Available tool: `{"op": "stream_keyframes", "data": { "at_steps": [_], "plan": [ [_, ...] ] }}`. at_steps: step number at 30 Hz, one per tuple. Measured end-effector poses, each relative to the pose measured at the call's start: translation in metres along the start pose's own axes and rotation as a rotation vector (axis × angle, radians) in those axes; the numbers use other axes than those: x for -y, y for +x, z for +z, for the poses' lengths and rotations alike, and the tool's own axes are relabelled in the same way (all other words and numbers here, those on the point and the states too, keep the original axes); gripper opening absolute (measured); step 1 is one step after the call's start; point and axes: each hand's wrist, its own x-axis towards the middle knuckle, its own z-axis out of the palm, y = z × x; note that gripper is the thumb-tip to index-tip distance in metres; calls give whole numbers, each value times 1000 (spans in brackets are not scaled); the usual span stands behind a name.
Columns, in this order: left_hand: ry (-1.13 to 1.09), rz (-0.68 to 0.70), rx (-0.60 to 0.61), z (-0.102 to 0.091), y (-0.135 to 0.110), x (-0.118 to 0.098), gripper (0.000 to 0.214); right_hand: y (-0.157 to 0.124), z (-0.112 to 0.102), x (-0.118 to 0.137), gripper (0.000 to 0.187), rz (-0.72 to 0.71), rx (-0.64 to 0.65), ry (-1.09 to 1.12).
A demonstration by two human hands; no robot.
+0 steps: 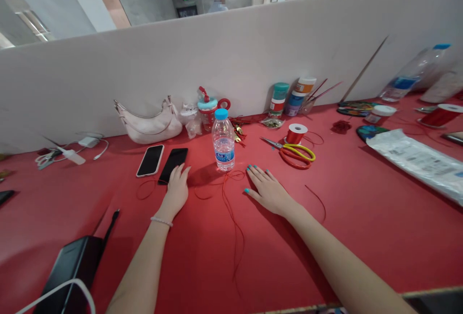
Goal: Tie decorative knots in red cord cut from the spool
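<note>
My left hand [178,189] rests at the lower edge of a dark phone [172,165], fingers loosely apart and touching it. Beside that lies a second phone [150,161] with a pale rim. My right hand [269,189] lies flat on the red table, fingers spread, holding nothing. Between and just beyond the hands stands a clear water bottle [224,146] with a blue cap. Thin red cord [228,203] runs in loops from the bottle's base toward me. Scissors [294,153] with red and yellow handles lie beyond my right hand, near a spool of red cord [296,134].
A white handbag [154,128], a lidded cup [208,111] and stacked jars [278,99] line the white partition [231,58]. A black power bank [74,268] with a white cable sits at lower left. A plastic-wrapped packet [421,162] lies at right.
</note>
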Motion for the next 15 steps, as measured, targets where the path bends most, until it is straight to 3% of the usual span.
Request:
{"op": "stream_keyframes", "data": {
  "at_steps": [4,7,12,15],
  "plan": [
    [20,-41,-12,-8,-2,7,58,1,-2,0,69,97,20,-59],
    [-45,-44,-86,-23,5,-5,49,1,-2,-1,70,110,13,-71],
    [-445,25,-257,-74,9,-69,23,1,0,-1,67,112,-5,-72],
    [-654,87,-317,-114,-30,-104,18,1,-1,0,67,123,9,-76]
  ]
}}
